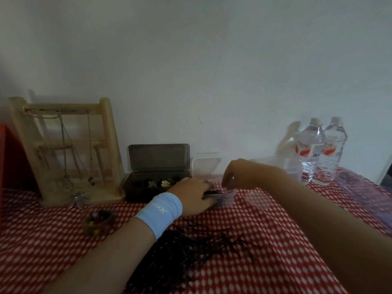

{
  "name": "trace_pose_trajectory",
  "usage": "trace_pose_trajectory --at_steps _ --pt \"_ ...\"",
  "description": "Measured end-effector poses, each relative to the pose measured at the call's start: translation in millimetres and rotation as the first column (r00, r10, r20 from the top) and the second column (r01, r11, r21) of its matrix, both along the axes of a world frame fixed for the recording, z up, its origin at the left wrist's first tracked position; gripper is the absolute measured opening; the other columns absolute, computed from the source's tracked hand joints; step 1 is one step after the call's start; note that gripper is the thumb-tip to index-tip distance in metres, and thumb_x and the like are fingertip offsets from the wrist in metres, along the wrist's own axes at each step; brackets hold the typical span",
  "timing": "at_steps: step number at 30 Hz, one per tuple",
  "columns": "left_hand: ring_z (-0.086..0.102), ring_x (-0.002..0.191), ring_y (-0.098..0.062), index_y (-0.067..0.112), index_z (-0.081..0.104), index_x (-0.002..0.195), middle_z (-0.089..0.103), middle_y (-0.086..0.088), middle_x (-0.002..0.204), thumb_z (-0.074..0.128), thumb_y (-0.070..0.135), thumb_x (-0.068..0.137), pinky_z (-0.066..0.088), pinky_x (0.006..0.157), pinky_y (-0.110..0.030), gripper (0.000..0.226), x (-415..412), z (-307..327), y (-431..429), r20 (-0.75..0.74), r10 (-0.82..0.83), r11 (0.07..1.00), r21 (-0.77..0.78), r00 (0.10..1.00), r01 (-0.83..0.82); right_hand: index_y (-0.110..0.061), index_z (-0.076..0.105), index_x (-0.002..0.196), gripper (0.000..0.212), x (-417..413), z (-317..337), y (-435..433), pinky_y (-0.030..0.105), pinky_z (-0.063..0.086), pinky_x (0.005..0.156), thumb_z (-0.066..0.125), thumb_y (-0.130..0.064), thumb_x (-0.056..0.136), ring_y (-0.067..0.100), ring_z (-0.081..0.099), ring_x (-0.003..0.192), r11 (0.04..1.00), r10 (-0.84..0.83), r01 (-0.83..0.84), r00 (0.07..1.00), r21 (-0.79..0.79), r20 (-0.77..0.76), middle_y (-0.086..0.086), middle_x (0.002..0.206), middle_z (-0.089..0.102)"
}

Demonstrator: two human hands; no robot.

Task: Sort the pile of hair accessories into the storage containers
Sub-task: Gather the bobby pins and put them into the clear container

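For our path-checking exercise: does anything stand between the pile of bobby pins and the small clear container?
No separate object does. Only the left hand, gripping the clear container at its near side, sits between it and the bobby pin pile on the checked tablecloth.

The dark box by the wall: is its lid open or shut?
Open. The lid of the dark box stands upright behind it, and pale flower-shaped clips show inside.

Wristband logo (161, 211), bottle labels (307, 150): illegible
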State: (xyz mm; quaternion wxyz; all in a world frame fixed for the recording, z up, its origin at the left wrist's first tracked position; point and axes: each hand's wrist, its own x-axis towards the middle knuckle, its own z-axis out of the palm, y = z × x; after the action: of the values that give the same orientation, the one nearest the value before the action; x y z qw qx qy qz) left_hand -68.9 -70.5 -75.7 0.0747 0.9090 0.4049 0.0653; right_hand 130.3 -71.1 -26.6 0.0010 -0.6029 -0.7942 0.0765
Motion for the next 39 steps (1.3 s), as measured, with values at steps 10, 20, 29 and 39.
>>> trace_pose_trajectory --at_steps 10,20,29,39 --pt "0.054 0.113 -0.025 0.026 0.062 0.112 0.065 -0.002 0.114 0.048 0.043 0.093 0.038 0.100 -0.033 0.029 2.4 -5.2 0.0 -0.101 -0.006 1.000 0.028 0.995 0.009 -0.028 0.081 0.098 0.018 2.0 -11.2 -2.9 0.024 0.053 0.083 0.075 -0.019 0.084 0.005 0.067 0.084 0.999 -0.036 0.040 0.989 0.025 -0.143 -0.013 0.093 0.075" --pt "0.057 0.094 -0.012 0.022 0.063 0.102 0.061 0.006 0.103 0.055 0.033 0.090 0.051 0.086 -0.037 0.018 -9.8 -4.3 -48.7 0.303 -0.126 0.980 0.183 0.945 0.072 -0.033 0.076 0.096 0.016 -8.2 9.0 -80.4 0.031 0.054 0.089 0.073 -0.041 0.083 0.005 0.065 0.089 0.995 -0.040 0.029 0.993 -0.097 -0.111 -0.015 0.095 0.071" --pt "0.043 0.122 -0.018 0.029 0.056 0.134 0.044 0.001 0.132 0.058 0.048 0.091 0.037 0.104 -0.031 0.047 -9.9 -23.3 -80.7 -0.030 -0.088 0.996 -0.023 0.996 0.087 -0.023 0.066 0.118 0.042 -32.1 -18.9 -112.8 0.032 0.047 0.090 0.079 -0.030 0.080 0.019 0.062 0.098 0.957 -0.047 0.117 0.966 -0.266 0.256 -0.001 0.102 0.065" --pt "0.044 0.126 -0.017 0.020 0.055 0.136 0.052 -0.001 0.136 0.046 0.010 0.099 0.031 0.109 -0.025 0.040 -60.1 -21.0 -60.1 0.185 0.053 0.996 0.056 0.981 -0.064 -0.023 0.065 0.116 0.029 -42.4 -25.9 -101.8 0.021 0.040 0.080 0.067 -0.014 0.088 0.012 0.057 0.097 1.000 -0.002 0.000 0.996 -0.018 -0.085 -0.003 0.114 0.065"
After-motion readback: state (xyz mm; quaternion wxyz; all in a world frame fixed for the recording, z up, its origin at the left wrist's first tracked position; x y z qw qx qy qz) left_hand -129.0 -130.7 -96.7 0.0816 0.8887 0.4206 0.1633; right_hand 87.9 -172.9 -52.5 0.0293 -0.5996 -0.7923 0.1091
